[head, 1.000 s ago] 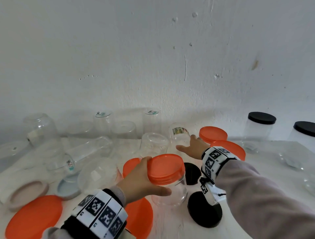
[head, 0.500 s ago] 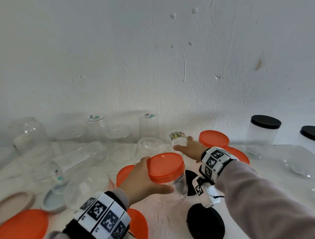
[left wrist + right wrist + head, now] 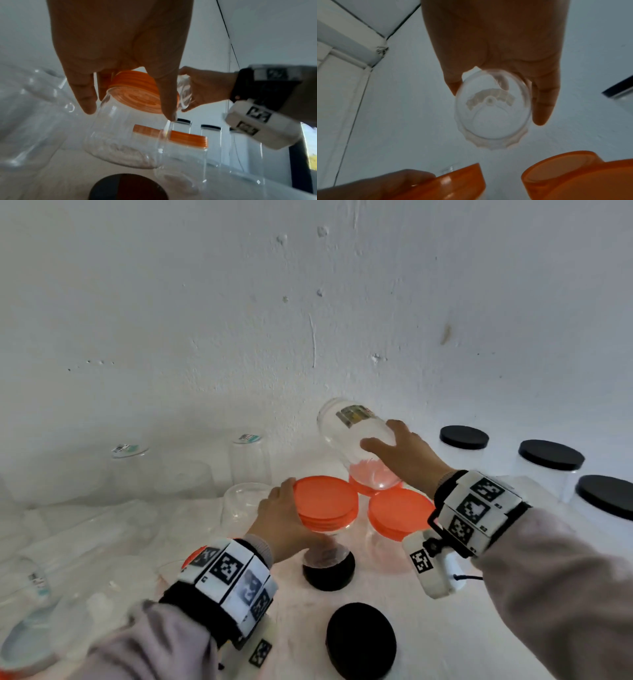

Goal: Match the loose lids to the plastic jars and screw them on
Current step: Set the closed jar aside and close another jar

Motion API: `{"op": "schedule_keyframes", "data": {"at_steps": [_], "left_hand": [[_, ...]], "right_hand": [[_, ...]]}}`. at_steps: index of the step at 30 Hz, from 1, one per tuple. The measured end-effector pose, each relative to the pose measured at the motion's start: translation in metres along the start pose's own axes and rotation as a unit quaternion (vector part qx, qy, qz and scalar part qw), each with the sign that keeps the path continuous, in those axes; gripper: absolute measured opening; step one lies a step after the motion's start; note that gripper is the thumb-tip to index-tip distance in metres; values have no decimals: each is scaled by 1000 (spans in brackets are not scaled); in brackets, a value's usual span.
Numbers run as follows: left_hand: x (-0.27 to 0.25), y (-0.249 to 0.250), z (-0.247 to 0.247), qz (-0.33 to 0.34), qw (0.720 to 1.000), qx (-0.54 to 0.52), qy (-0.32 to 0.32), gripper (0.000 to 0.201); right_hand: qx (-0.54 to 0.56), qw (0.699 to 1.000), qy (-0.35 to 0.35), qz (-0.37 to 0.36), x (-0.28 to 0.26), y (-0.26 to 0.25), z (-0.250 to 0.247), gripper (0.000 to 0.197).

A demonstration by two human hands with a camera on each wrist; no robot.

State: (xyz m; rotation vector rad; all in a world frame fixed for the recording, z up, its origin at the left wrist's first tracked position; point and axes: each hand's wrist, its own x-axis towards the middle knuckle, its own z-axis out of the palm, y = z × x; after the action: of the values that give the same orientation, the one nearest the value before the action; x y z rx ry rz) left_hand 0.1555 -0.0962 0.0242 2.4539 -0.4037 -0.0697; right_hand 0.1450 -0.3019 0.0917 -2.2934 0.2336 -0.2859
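Three orange-lidded jars (image 3: 325, 505), three black-lidded jars (image 3: 464, 437), two loose black lids (image 3: 360, 639); clear jars too blurred to count.

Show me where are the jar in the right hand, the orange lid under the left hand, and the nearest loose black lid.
clear jar (image 3: 356, 440): head view, its side wall.
orange lid (image 3: 325, 503): head view, flat top.
loose black lid (image 3: 360, 640): head view, top middle.

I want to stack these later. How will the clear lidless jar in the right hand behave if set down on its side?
The clear jar looks empty and thin-walled, so probably light. Its round body would likely roll. The right hand holds it tilted; smooth plastic may slip.
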Motion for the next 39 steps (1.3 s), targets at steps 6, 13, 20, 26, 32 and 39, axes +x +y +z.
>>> {"op": "schedule_keyframes", "data": {"at_steps": [6,13,20,26,32,39], "left_hand": [[33,19,12,-16,992,125,-7,116],[56,29,25,-48,973,224,-3,114],[58,32,36,-99,971,215,18,115],[50,28,30,-92,966,241,13,97],[40,23,4,-40,978,204,-15,76],[1,15,-34,37,983,175,-30,64]], "right_hand": [[206,977,21,49,-18,25,-25,48],[396,913,-52,89,-45,53,-37,46],[467,866,-152,96,-60,71,-31,53],[498,844,-188,57,-66,72,-24,47],[524,829,-192,19,-73,62,-15,72],[503,841,-196,34,-78,52,2,65]]}}
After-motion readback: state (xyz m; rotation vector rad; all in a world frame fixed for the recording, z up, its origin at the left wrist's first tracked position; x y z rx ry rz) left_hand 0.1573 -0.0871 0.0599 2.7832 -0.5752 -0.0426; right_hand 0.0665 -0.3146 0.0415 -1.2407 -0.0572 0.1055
